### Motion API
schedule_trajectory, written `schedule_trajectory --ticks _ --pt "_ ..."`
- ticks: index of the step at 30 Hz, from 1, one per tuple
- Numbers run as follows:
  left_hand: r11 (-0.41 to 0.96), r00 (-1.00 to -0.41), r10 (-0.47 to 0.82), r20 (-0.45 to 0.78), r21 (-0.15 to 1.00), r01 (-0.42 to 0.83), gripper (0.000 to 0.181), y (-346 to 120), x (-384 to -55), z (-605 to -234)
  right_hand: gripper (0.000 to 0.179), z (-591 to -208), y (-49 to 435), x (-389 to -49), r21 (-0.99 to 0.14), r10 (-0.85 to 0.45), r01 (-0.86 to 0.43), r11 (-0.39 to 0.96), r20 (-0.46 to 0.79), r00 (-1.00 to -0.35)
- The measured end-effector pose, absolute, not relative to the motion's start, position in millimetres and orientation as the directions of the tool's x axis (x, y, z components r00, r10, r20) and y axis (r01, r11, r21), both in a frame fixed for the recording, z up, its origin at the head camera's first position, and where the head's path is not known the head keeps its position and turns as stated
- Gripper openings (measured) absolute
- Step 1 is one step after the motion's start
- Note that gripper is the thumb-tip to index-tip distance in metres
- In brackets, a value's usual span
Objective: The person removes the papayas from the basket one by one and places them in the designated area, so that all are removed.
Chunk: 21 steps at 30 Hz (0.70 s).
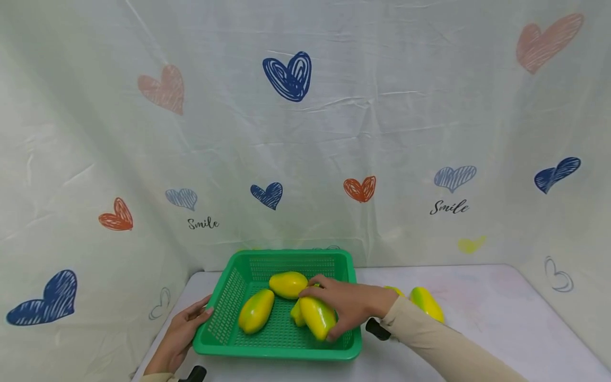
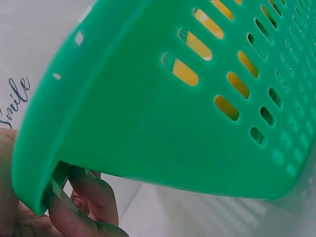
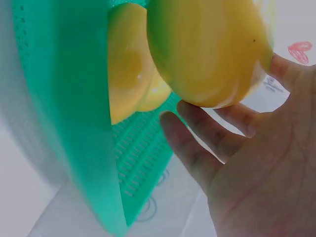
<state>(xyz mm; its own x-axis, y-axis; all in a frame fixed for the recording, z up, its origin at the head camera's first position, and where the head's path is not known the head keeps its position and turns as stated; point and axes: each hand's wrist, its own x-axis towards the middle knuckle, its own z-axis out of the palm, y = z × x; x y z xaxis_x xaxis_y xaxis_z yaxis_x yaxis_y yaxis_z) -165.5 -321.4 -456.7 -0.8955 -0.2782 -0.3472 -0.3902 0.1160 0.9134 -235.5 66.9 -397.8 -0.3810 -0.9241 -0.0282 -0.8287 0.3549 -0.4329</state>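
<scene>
"Smile" [image 1: 448, 207] on heart-print backdrop [image 1: 382, 106]

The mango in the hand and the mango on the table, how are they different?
The mango in the right hand is gripped over the green basket; the mango on the table lies free outside the basket. The held mango shows mostly yellow; the table mango shows a green end. Both are yellow-green, oval and smooth.
</scene>
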Motion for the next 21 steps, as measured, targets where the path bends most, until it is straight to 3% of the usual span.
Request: schedule_trajectory --ticks 6,13,21 --pt "0.118 -0.895 -0.274 -0.353 0.911 -0.395 0.075 -322.1 -165.4 -457.0 0.084 -392.2 81.2 -231.6 -0.442 -0.910 -0.819 0.365 0.015 -0.414" --pt "0.118 -0.892 -0.269 -0.364 0.906 -0.406 0.076 -322.9 -165.4 -458.0 0.072 -388.6 100.1 -222.3 -0.453 -0.879 -0.798 0.398 0.061 -0.473" --pt "0.107 -0.890 -0.275 -0.365 0.908 -0.405 0.080 -322.8 -167.4 -458.1 0.075 -391.7 121.0 -216.3 -0.449 -0.848 -0.797 0.404 0.144 -0.511"
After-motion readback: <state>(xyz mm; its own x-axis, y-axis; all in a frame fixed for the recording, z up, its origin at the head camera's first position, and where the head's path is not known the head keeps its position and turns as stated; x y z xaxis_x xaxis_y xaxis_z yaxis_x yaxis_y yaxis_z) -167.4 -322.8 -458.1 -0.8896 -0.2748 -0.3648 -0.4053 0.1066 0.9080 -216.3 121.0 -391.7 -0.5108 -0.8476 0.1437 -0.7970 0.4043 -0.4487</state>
